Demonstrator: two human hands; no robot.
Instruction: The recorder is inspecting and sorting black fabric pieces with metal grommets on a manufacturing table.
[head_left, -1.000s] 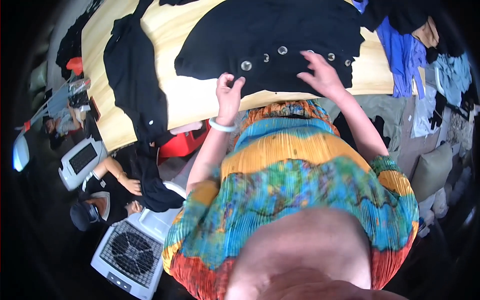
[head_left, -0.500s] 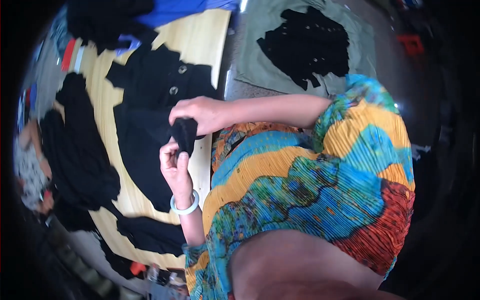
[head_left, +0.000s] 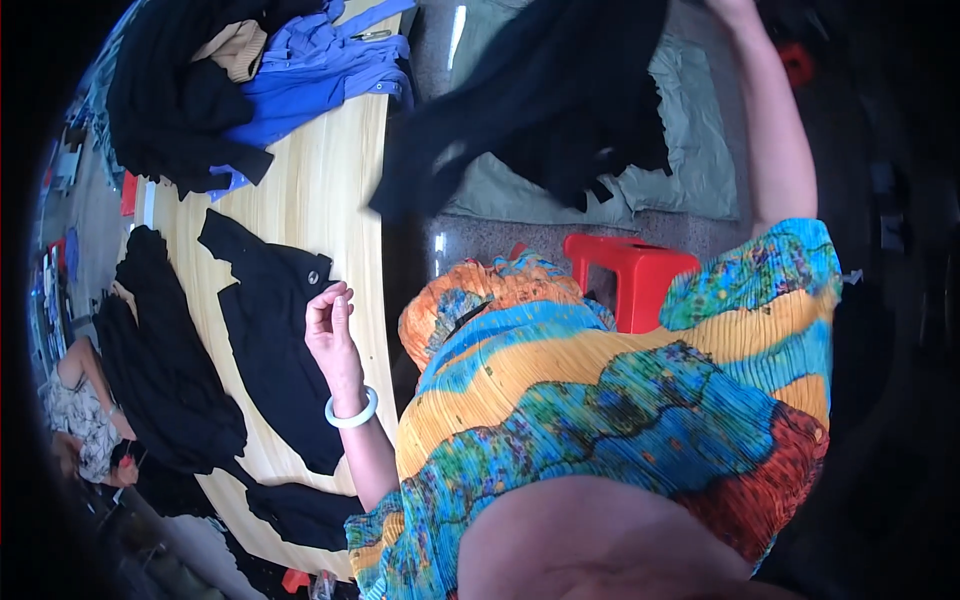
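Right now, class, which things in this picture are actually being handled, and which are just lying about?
Being handled:
- black garment, lifted in the air by the right hand
- black piece with a button, on the wooden table beside the left hand

Lying about:
- blue shirt
- red stool
- green cloth on the floor

Even, bright daylight-type light from above, shadows soft. Small white glare streak on the grey floor (head_left: 456, 30). Heavy fisheye: wooden table (head_left: 330, 210) edge bows, black vignette rings the frame. My dress (head_left: 620, 400) up close is soft-focus; black garment (head_left: 560, 90) I'm lifting is motion-blurred, detail crushed.
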